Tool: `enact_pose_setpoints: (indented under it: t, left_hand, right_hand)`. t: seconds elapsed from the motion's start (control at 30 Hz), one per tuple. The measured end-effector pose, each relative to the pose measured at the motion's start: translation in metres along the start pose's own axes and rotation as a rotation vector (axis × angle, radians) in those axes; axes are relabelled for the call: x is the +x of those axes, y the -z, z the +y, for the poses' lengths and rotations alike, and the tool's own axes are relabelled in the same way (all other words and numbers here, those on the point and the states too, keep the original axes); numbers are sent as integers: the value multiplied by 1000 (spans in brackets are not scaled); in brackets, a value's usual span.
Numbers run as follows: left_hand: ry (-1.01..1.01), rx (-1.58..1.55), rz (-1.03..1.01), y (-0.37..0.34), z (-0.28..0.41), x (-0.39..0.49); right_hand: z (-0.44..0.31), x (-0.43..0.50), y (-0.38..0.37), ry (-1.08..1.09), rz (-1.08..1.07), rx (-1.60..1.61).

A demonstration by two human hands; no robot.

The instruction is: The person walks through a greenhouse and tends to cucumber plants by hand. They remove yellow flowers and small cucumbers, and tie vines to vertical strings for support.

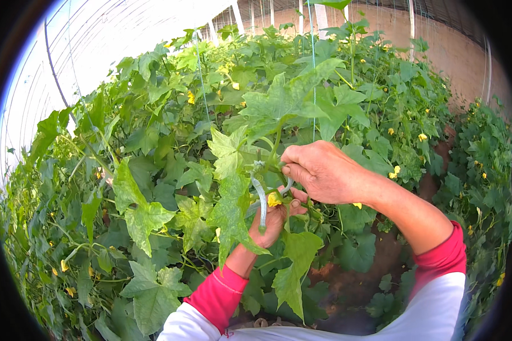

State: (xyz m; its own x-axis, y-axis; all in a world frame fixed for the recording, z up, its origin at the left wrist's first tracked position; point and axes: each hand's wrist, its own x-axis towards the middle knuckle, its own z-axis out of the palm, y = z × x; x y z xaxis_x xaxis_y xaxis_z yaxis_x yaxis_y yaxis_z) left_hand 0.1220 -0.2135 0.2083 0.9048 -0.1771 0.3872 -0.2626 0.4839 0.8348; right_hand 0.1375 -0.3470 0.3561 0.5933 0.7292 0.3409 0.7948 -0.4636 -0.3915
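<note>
My right hand [328, 172] pinches a green vine stem between thumb and forefinger, just below a large lobed leaf [277, 104]. Lower and to the left, my left hand [269, 223] is palm up among the foliage with its fingers curled beside the vine. A slender, ridged young gourd [260, 198], probably a luffa, hangs in front of that palm. By its fingers is a yellow blossom [274, 199]. A second pale, curved gourd [288, 186] shows partly between the hands. Leaves and fruit hide part of the left grip, so what it holds is unclear.
Dense vines with yellow flowers [191, 97] surround both arms. A blue-green support string [313, 64] runs down behind the right hand. Bare soil [360, 277] shows below the right forearm. White posts [411, 30] and an earthen wall [461, 55] stand behind.
</note>
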Motion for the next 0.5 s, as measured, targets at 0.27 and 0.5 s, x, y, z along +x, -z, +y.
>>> enact_pose_setpoints:
  t: [0.27,0.5]
  left_hand:
    - [34,125,-24,7,4,8]
    - [-26,-97,37,25,-23,6]
  right_hand:
    - [5,16,33,194,-146,-538]
    - [22,13,54,291,450,-1029]
